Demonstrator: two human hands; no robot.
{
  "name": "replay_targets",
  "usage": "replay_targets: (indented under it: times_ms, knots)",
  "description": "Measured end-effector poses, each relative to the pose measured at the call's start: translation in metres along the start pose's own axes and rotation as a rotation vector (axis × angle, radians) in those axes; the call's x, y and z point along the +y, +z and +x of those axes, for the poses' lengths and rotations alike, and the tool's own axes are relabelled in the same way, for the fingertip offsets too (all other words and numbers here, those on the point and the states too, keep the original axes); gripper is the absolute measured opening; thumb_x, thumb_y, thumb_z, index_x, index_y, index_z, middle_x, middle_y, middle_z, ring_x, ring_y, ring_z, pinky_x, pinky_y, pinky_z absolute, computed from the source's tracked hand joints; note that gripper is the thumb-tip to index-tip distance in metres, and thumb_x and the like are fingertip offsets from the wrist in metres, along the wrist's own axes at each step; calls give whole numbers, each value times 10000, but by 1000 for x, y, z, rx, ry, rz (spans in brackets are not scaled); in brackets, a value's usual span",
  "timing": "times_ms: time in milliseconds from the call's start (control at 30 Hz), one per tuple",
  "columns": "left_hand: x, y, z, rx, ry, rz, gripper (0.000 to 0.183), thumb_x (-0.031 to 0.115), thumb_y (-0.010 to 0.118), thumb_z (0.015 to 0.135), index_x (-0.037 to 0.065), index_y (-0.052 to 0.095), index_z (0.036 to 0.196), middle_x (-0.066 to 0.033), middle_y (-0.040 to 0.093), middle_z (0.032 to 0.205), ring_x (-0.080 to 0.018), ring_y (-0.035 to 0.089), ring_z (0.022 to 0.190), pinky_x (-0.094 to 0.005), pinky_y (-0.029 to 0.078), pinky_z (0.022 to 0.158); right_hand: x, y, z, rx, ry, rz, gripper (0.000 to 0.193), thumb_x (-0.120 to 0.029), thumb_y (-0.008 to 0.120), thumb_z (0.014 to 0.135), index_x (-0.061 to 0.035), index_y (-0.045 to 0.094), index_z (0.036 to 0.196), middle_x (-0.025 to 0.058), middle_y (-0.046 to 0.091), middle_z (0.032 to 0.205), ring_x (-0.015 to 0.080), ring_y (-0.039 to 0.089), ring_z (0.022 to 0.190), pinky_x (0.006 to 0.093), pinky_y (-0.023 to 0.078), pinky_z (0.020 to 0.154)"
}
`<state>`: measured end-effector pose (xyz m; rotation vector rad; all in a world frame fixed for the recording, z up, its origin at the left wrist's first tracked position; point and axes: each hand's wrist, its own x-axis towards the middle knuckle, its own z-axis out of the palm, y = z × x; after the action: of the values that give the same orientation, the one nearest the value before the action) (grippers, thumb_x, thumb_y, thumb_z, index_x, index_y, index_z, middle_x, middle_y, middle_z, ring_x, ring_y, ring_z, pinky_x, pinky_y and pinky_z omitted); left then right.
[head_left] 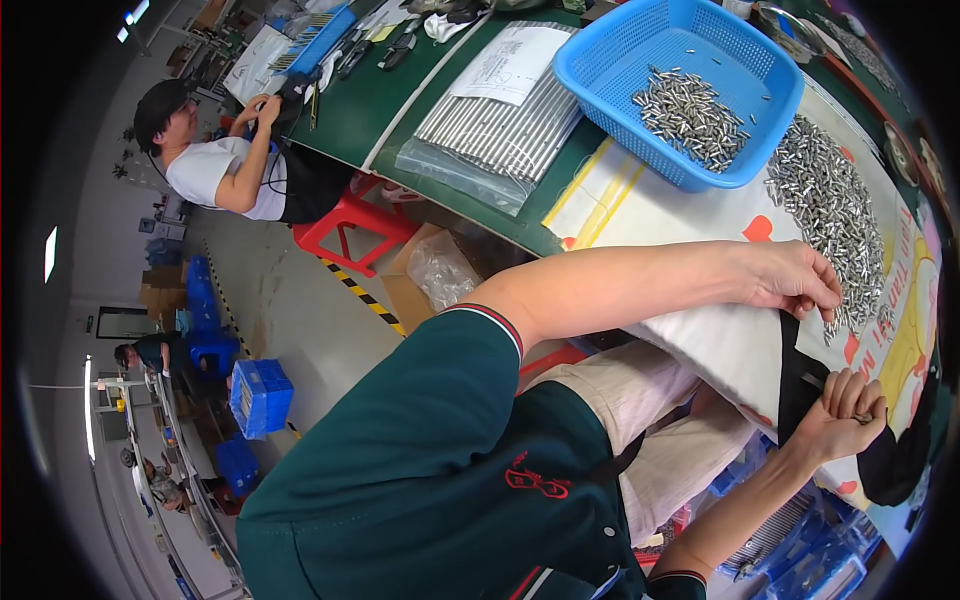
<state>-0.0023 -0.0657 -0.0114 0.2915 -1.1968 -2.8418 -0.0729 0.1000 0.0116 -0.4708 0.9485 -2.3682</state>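
Observation:
My left hand (795, 280) reaches over the near edge of a pile of small shiny metal pins (825, 215) on a printed white cloth (700, 225). Its thumb and fingers are pinched together at the pins, and one pin appears to be between the fingertips. Closer to my body, my right hand (845, 415) is curled into a fist beside a black cloth strip (795, 375). A small greyish tip shows by its fingers; what it grips is mostly hidden. Beyond my left hand stands a blue plastic basket (590, 90) with more metal pins (690, 115) inside.
Left of the basket, bagged metal rods (500, 125) lie under a paper sheet (515, 60) on the green table (400, 80). A co-worker (225, 165) sits farther left near a red stool (350, 225). An open cardboard box (425, 270) and blue crates (262, 398) stand on the floor.

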Motion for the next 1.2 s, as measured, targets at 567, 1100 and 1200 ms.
replay_targets:
  times_ms: [567,1100,1200]
  knots:
    - [5,20,-5,18,-93,474,176,96,607,774,41,563,936,-41,596,831,-59,507,706,-182,397,631,-4,-1,5,101,-29,-7,319,-231,276,866,-103,255,575,-21,213,420,72,153,371,231,143,358]
    - [-21,48,-18,-70,393,1567,108,89,605,698,10,577,766,-84,440,465,-211,464,417,-305,372,439,-2,-5,3,133,-58,-10,296,-193,295,845,-90,273,569,-15,240,432,62,174,373,229,136,347]
    - [-23,51,-18,-78,390,1632,114,98,614,696,13,578,763,-77,446,460,-203,482,422,-316,370,430,-3,-8,3,128,-41,-71,301,-229,285,844,-116,252,567,-28,215,416,72,163,379,235,149,371]
